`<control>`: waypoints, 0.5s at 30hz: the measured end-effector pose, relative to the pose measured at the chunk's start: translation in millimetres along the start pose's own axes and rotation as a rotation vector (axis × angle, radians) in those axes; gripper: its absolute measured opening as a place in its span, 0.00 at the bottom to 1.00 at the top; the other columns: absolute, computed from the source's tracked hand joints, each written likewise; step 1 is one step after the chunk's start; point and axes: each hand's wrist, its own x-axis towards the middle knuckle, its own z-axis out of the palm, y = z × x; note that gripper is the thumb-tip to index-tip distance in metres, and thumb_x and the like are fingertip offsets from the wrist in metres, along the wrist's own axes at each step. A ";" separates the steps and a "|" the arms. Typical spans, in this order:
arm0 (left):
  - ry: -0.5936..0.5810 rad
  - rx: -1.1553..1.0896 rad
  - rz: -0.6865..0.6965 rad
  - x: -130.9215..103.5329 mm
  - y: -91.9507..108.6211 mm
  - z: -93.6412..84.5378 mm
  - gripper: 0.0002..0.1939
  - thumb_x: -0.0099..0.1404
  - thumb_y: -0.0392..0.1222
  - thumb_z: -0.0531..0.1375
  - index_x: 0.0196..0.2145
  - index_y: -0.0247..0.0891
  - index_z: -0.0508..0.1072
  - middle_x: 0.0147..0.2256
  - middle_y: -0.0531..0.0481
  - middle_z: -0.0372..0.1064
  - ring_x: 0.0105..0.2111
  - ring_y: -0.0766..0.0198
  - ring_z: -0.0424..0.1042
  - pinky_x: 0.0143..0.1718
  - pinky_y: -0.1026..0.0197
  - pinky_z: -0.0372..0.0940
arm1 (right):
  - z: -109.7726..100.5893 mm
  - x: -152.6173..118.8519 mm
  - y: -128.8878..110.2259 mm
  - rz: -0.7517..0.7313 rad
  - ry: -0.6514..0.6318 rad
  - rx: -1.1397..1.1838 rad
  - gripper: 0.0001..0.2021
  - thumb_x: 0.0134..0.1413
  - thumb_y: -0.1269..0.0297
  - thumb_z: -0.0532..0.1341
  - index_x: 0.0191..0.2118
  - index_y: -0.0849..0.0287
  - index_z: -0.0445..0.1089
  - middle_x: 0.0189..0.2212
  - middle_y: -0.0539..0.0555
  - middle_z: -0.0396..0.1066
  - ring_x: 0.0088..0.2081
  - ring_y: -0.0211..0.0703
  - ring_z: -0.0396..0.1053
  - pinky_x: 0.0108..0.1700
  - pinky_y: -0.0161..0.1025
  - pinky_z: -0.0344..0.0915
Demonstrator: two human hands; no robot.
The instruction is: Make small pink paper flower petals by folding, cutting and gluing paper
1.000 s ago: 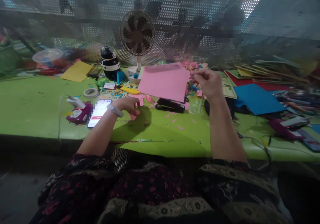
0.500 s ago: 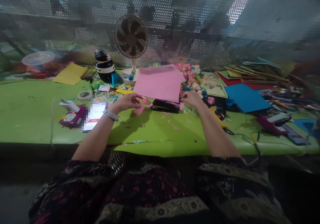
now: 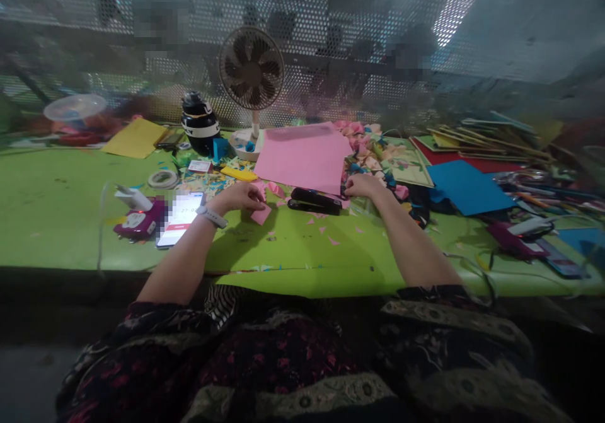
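My left hand [image 3: 239,197], with a light watch on the wrist, pinches a small pink paper piece [image 3: 261,214] over the green table. My right hand [image 3: 363,186] is closed beside the right end of a black stapler [image 3: 314,201]; its fingertips are too small to tell what they hold, if anything. Behind the stapler lies a large pink sheet [image 3: 302,157]. Folded pink paper pieces [image 3: 275,190] lie between my left hand and the stapler.
A fan [image 3: 251,70] and a black bottle [image 3: 201,123] stand at the back. A lit phone [image 3: 182,218] and tape roll [image 3: 163,179] lie left. Folded paper pieces [image 3: 363,145] are heaped behind my right hand; a blue sheet [image 3: 470,186] lies right.
The fingers of my left hand have closed on the small pink piece, which has shifted slightly toward me. My right hand has stayed near the stapler, its fingers drawn in a little.
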 end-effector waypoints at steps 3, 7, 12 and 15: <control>-0.034 0.048 -0.037 -1.4 1.7 -0.9 0.12 0.49 0.47 0.71 0.28 0.37 0.79 0.28 0.47 0.77 0.28 0.63 0.72 0.31 0.62 0.63 | -2.3 3.9 0.4 -0.040 -0.034 -0.015 0.10 0.48 0.68 0.64 0.36 0.61 0.80 0.34 0.57 0.79 0.36 0.45 0.74 0.32 0.34 0.61; -0.060 0.062 -0.035 -2.9 3.2 -1.0 0.13 0.48 0.47 0.71 0.29 0.38 0.79 0.29 0.47 0.78 0.29 0.63 0.72 0.31 0.63 0.64 | -4.4 9.5 0.8 -0.071 -0.083 -0.037 0.08 0.46 0.69 0.65 0.34 0.62 0.79 0.32 0.56 0.79 0.33 0.44 0.74 0.31 0.34 0.60; -0.088 0.050 -0.060 -3.7 2.4 -1.1 0.12 0.47 0.46 0.71 0.29 0.38 0.80 0.30 0.47 0.79 0.29 0.62 0.73 0.31 0.63 0.65 | -9.2 11.7 2.9 -0.065 -0.121 -0.071 0.05 0.45 0.68 0.66 0.30 0.62 0.78 0.31 0.58 0.78 0.33 0.46 0.74 0.32 0.36 0.62; -0.111 0.025 -0.064 -3.2 0.2 -1.6 0.12 0.46 0.45 0.72 0.28 0.39 0.80 0.28 0.48 0.78 0.27 0.63 0.73 0.29 0.64 0.64 | -14.5 8.0 5.5 -0.045 -0.138 -0.075 0.04 0.44 0.68 0.67 0.28 0.62 0.78 0.30 0.59 0.78 0.34 0.49 0.75 0.33 0.37 0.64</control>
